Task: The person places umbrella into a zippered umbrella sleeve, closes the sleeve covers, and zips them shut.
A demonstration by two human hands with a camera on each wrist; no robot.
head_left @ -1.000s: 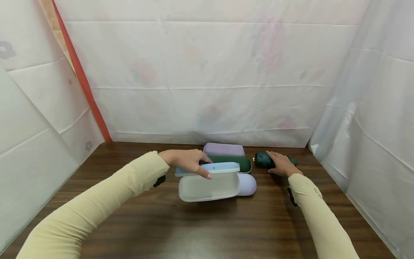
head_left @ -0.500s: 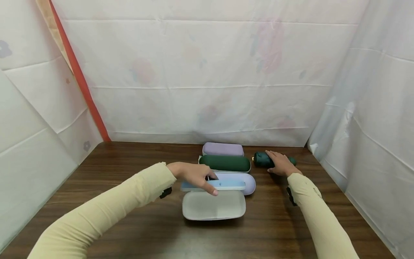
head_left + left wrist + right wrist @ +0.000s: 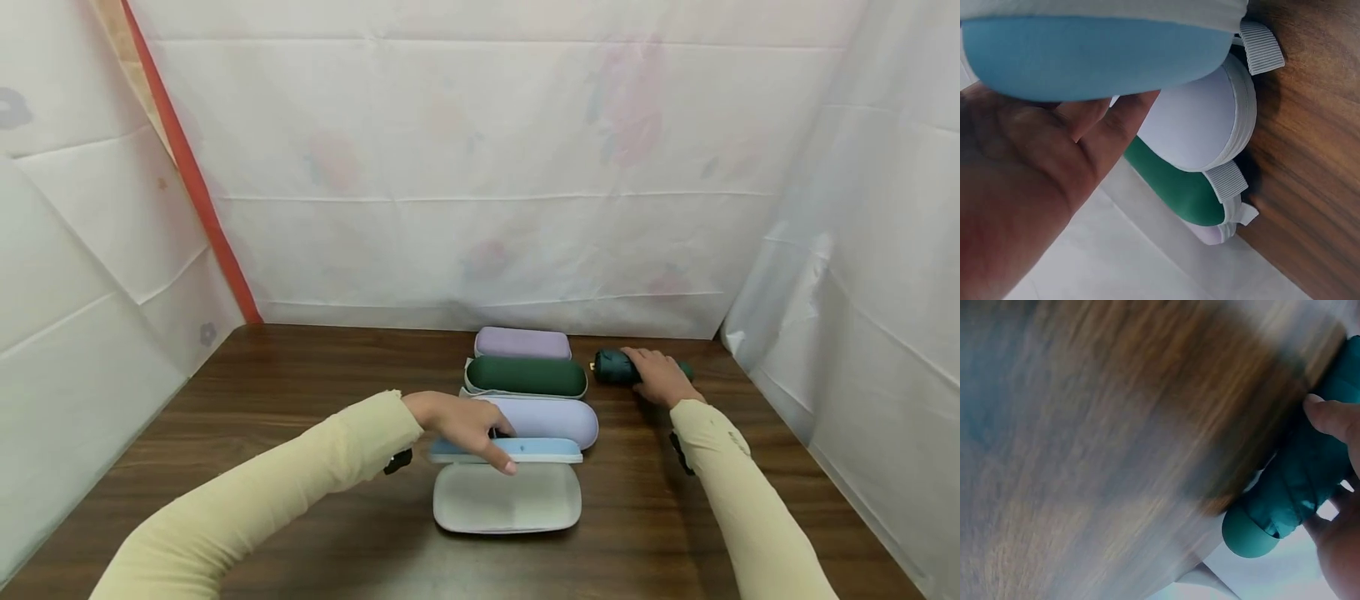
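Observation:
My left hand (image 3: 467,423) grips the upright blue half of an open eyeglass case (image 3: 543,451), thumb in front and fingers behind. The case's pale inner half (image 3: 517,500) faces up nearest me. In the left wrist view, the blue shell (image 3: 1097,56) lies over the fingers. Directly behind it sits a closed lavender case (image 3: 558,418), then a dark green case (image 3: 525,377) and a purple case (image 3: 522,342). At the right, my right hand (image 3: 662,377) holds a folded dark green umbrella (image 3: 615,367) lying on the table; its rounded end (image 3: 1247,534) shows in the right wrist view.
The brown wooden table (image 3: 315,367) is bounded by a white patterned sheet (image 3: 420,250) at the back and by white sheeting on both sides. A red strip (image 3: 187,158) runs down the back left corner.
My left hand has brought the open blue case nearer to me and slightly right, uncovering the green and lavender cases behind. The right hand stays on the umbrella.

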